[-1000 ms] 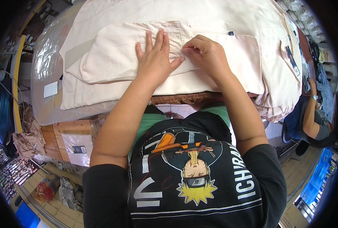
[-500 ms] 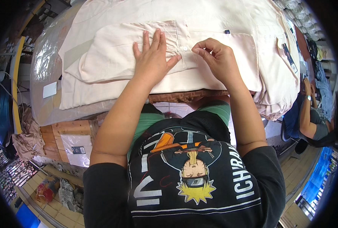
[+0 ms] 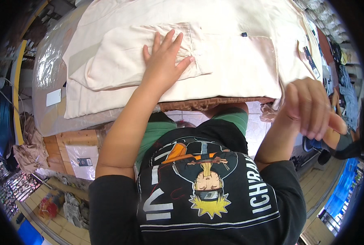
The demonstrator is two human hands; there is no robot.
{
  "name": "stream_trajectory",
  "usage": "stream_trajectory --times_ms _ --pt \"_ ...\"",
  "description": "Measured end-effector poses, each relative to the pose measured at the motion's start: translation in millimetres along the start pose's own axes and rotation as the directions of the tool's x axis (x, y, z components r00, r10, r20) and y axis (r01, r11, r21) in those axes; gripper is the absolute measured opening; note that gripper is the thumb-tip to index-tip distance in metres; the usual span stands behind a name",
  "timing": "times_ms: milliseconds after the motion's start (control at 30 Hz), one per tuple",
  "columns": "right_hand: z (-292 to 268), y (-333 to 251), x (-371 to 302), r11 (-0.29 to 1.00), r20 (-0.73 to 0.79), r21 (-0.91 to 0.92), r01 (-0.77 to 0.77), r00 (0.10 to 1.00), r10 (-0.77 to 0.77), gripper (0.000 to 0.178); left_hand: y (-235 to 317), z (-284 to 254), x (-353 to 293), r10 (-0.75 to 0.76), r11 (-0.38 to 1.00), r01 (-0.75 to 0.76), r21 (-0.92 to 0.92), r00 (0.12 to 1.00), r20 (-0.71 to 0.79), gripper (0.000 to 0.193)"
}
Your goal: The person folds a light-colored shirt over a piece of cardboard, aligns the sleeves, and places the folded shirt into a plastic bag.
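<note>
Sleeve (image 3: 116, 57) laid across cream shirt (image 3: 239, 77), cuff (image 3: 196, 37) unsmoothed | left hand (image 3: 164, 61): grip spread, atop sleeve | right hand (image 3: 308, 108): off shirt, near right, grip unclear

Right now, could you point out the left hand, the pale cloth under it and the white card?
Left hand (image 3: 164, 62), head view: middle of its back.
Pale cloth (image 3: 118, 57), head view: folded layer, left of the fingers.
White card (image 3: 54, 97), head view: its centre.
</note>
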State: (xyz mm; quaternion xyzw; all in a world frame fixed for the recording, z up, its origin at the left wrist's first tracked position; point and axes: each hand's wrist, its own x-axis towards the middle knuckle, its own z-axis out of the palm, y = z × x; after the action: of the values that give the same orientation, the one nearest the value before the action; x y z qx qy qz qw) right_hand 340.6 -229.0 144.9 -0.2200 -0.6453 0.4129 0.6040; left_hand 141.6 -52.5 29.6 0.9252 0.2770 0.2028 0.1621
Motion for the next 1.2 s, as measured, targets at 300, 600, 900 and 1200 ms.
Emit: stream_trajectory --times_ms 300,600,900,1200 --pt "39 100 -3 0.252 -0.612 -0.67 -0.698 0.712 0.345 0.013 20 10 11 0.005 0.954 -0.028 -0.298 0.997 -0.076 0.016" --pt "41 111 -8 0.234 -0.603 -0.709 -0.665 0.744 0.288 0.011 22 8 15 -0.147 0.94 0.123 -0.319 0.988 -0.05 0.015" --pt "26 93 -18 0.298 -0.706 -0.56 -0.773 0.634 0.316 0.012 14 -176 -40 0.187 0.945 0.15 -0.291 0.483 0.855 0.032" --pt "31 91 -12 0.051 -0.3 -0.946 -0.321 0.922 0.245 0.019 71 -286 -73 0.949 0.123 -0.419 -0.899 0.315 -0.017 0.029"
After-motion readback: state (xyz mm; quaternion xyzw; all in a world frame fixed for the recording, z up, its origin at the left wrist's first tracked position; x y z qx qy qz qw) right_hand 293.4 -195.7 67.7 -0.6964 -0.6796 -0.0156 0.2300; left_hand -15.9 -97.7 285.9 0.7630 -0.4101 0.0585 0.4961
